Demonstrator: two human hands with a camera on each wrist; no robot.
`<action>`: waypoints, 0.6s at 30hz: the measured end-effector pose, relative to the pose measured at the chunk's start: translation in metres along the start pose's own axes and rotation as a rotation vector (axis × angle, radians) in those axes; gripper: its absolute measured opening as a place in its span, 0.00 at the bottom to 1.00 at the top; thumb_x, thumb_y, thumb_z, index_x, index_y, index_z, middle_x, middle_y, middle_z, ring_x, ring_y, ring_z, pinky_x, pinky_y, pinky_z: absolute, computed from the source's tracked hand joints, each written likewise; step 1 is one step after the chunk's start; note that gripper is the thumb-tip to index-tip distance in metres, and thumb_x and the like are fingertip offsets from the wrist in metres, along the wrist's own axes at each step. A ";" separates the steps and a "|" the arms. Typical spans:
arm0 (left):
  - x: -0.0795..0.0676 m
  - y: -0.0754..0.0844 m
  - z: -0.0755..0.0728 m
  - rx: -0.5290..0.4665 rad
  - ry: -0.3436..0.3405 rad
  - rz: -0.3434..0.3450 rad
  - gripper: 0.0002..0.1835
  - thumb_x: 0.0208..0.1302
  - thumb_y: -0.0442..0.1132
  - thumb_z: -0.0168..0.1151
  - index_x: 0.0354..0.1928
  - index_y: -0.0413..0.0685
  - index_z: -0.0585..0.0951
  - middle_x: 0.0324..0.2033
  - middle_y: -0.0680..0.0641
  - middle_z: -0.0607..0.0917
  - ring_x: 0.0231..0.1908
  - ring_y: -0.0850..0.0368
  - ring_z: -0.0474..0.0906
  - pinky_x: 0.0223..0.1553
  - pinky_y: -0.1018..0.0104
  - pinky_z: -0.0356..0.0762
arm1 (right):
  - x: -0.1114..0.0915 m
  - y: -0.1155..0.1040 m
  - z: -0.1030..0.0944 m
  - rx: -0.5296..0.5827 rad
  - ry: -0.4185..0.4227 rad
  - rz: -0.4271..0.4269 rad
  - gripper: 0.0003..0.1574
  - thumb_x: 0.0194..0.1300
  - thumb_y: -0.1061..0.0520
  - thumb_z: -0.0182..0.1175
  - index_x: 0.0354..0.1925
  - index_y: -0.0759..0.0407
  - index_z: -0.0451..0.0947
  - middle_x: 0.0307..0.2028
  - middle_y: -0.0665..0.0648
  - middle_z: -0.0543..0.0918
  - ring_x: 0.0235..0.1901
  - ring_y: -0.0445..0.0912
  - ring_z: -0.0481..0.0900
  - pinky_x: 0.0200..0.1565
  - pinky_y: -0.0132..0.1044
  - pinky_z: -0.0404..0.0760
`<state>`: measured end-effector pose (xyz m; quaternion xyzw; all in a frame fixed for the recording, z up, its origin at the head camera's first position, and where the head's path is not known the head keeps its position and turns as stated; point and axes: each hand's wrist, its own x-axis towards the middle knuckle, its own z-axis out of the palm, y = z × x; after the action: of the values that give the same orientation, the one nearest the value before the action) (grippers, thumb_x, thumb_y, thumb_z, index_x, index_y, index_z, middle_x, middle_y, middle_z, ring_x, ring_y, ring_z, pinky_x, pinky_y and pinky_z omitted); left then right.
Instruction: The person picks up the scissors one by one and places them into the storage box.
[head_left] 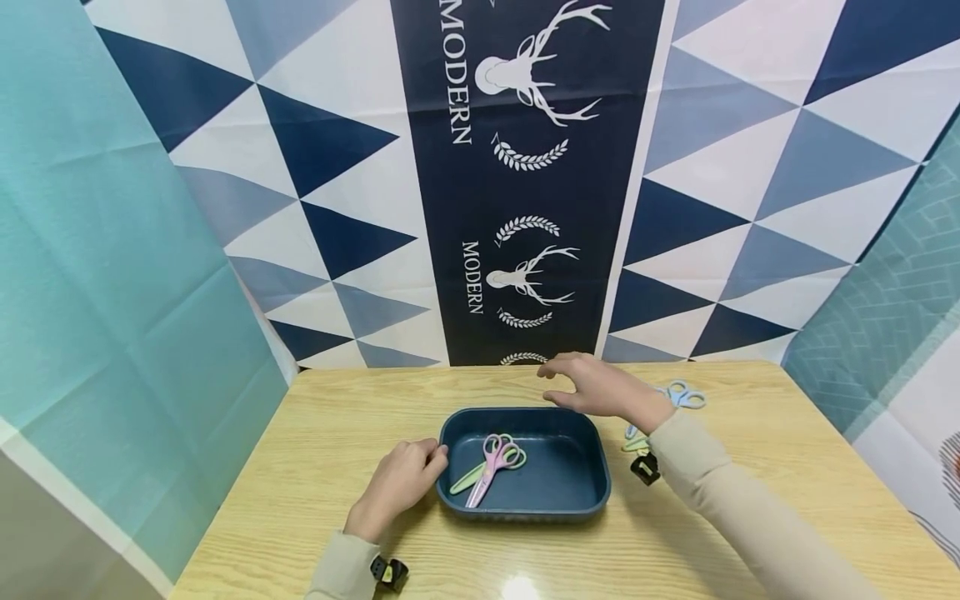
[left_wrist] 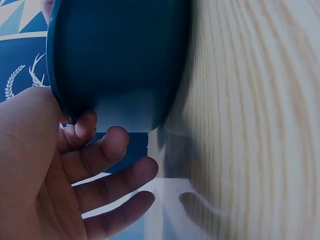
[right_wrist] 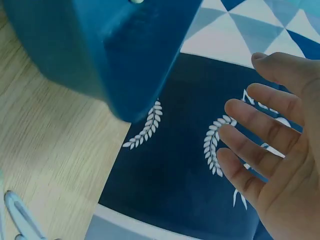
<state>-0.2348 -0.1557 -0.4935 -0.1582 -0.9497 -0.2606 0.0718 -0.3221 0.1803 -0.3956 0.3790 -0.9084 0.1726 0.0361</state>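
Note:
A dark blue rectangular container (head_left: pixel 562 479) sits on the table, with pink scissors (head_left: pixel 491 463) lying across light green scissors (head_left: pixel 471 477) inside it. My left hand (head_left: pixel 401 479) holds the container's left rim; in the left wrist view its other fingers (left_wrist: pixel 120 175) hang loosely below the wall. Over the far right corner of the container, my right hand (head_left: pixel 588 383) hovers with fingers spread and nothing in them. Light blue scissors (head_left: pixel 684 394) lie on the table to the right, partly hidden by my right forearm. Beside them shows part of a yellow-green item (head_left: pixel 636 442).
The light wooden table (head_left: pixel 337 417) ends at a patterned cloth wall (head_left: pixel 517 208) behind the container. A teal cloth (head_left: pixel 135 292) hangs along the left side. Each wrist carries a small black device, such as the one (head_left: pixel 645 468) under my right sleeve.

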 end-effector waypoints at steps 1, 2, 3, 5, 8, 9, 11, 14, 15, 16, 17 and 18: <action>0.000 0.000 0.000 -0.002 -0.003 -0.001 0.22 0.77 0.46 0.54 0.19 0.57 0.68 0.13 0.60 0.63 0.14 0.68 0.59 0.19 0.72 0.57 | -0.002 0.002 -0.001 0.008 0.007 0.005 0.20 0.71 0.52 0.65 0.57 0.59 0.82 0.54 0.60 0.86 0.55 0.57 0.84 0.56 0.53 0.82; 0.000 0.000 0.000 -0.001 -0.008 -0.005 0.22 0.77 0.46 0.54 0.19 0.57 0.68 0.14 0.60 0.64 0.14 0.68 0.60 0.19 0.72 0.57 | -0.004 0.004 -0.002 0.013 0.012 0.013 0.21 0.71 0.52 0.65 0.58 0.59 0.82 0.55 0.60 0.86 0.56 0.58 0.83 0.56 0.54 0.82; 0.000 -0.001 0.000 -0.002 -0.010 -0.006 0.22 0.77 0.46 0.54 0.20 0.57 0.68 0.14 0.60 0.64 0.14 0.68 0.60 0.19 0.72 0.58 | -0.006 0.005 -0.002 0.020 0.019 0.018 0.21 0.71 0.52 0.65 0.58 0.60 0.81 0.55 0.61 0.85 0.57 0.58 0.83 0.57 0.55 0.82; -0.001 -0.001 0.000 -0.002 -0.015 -0.009 0.22 0.77 0.47 0.54 0.20 0.57 0.68 0.14 0.60 0.64 0.14 0.68 0.60 0.19 0.72 0.58 | -0.011 0.009 -0.002 0.032 0.035 0.024 0.23 0.71 0.53 0.65 0.60 0.61 0.80 0.56 0.61 0.85 0.57 0.58 0.83 0.57 0.55 0.81; -0.001 -0.002 0.001 -0.004 -0.017 -0.006 0.22 0.78 0.47 0.53 0.20 0.57 0.68 0.14 0.60 0.64 0.14 0.68 0.60 0.19 0.72 0.58 | -0.018 0.013 -0.003 0.026 0.061 0.044 0.25 0.71 0.52 0.65 0.61 0.62 0.79 0.57 0.62 0.84 0.59 0.60 0.82 0.58 0.57 0.80; 0.000 -0.002 0.000 -0.007 -0.019 -0.006 0.22 0.78 0.47 0.53 0.20 0.57 0.68 0.14 0.60 0.64 0.14 0.68 0.60 0.19 0.72 0.58 | -0.020 0.015 -0.003 0.023 0.070 0.053 0.26 0.71 0.51 0.65 0.61 0.62 0.79 0.58 0.63 0.84 0.60 0.60 0.81 0.59 0.57 0.80; 0.000 -0.002 0.000 -0.012 -0.020 -0.004 0.22 0.78 0.47 0.53 0.20 0.57 0.68 0.14 0.60 0.64 0.14 0.67 0.60 0.19 0.72 0.58 | -0.025 0.018 -0.005 0.014 0.083 0.070 0.27 0.71 0.50 0.66 0.62 0.62 0.78 0.59 0.63 0.83 0.60 0.60 0.81 0.59 0.57 0.79; 0.000 -0.003 0.001 -0.018 -0.019 -0.003 0.22 0.78 0.47 0.53 0.20 0.57 0.69 0.14 0.60 0.64 0.14 0.67 0.60 0.19 0.72 0.58 | -0.031 0.024 -0.008 0.001 0.094 0.083 0.29 0.71 0.50 0.66 0.64 0.62 0.77 0.60 0.64 0.82 0.62 0.61 0.79 0.60 0.59 0.78; 0.000 -0.003 0.001 -0.020 -0.020 -0.006 0.22 0.78 0.47 0.53 0.20 0.57 0.69 0.14 0.60 0.64 0.14 0.67 0.60 0.19 0.72 0.58 | -0.033 0.026 -0.009 -0.003 0.095 0.088 0.29 0.71 0.50 0.66 0.64 0.62 0.76 0.61 0.64 0.82 0.62 0.61 0.79 0.60 0.59 0.78; 0.000 -0.003 0.001 -0.021 -0.019 -0.006 0.22 0.78 0.47 0.53 0.20 0.57 0.69 0.14 0.60 0.64 0.14 0.67 0.60 0.19 0.72 0.58 | -0.034 0.028 -0.010 -0.007 0.096 0.092 0.30 0.71 0.50 0.65 0.65 0.62 0.75 0.61 0.64 0.81 0.62 0.62 0.79 0.60 0.59 0.77; 0.000 -0.003 0.001 -0.021 -0.019 -0.007 0.22 0.78 0.47 0.53 0.20 0.56 0.69 0.14 0.60 0.64 0.14 0.67 0.60 0.19 0.72 0.58 | -0.036 0.031 -0.011 -0.011 0.096 0.097 0.31 0.71 0.50 0.65 0.66 0.62 0.75 0.62 0.65 0.81 0.63 0.62 0.78 0.61 0.60 0.77; 0.000 -0.003 0.001 -0.020 -0.018 -0.010 0.22 0.78 0.47 0.53 0.20 0.56 0.69 0.14 0.60 0.64 0.14 0.67 0.60 0.19 0.72 0.58 | -0.038 0.033 -0.012 -0.015 0.097 0.100 0.32 0.71 0.50 0.66 0.66 0.63 0.74 0.62 0.65 0.80 0.63 0.63 0.78 0.61 0.60 0.77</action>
<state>-0.2364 -0.1578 -0.4960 -0.1566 -0.9484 -0.2691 0.0602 -0.3192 0.2314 -0.4009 0.3240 -0.9247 0.1854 0.0745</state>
